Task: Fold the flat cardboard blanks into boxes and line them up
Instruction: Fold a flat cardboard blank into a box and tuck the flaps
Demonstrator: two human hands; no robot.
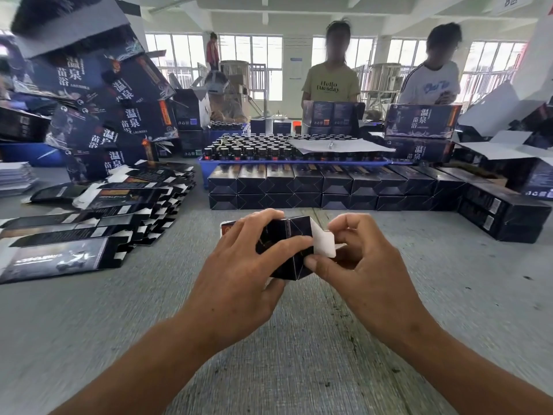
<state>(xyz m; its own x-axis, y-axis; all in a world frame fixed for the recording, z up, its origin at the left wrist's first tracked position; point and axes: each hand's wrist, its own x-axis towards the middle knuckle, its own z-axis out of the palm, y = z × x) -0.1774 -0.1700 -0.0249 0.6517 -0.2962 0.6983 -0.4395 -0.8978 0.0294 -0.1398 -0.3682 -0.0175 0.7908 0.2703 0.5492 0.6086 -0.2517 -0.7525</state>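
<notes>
A small dark cardboard box point(294, 235), partly folded, is held above the grey table point(299, 339) at the centre. My left hand point(248, 259) grips its left side, fingers curled over the top. My right hand point(356, 259) pinches the white end flap point(323, 245) at the box's right end. Flat dark blanks point(98, 217) lie fanned in piles at the left. A row of folded dark boxes point(323, 184), two layers high, is lined up across the table behind my hands.
A blue tray of small dark bottles point(257, 151) stands behind the row. Large printed cartons point(98, 115) are stacked at the back left, more boxes point(502, 214) lie at the right. Three people stand or sit across the table.
</notes>
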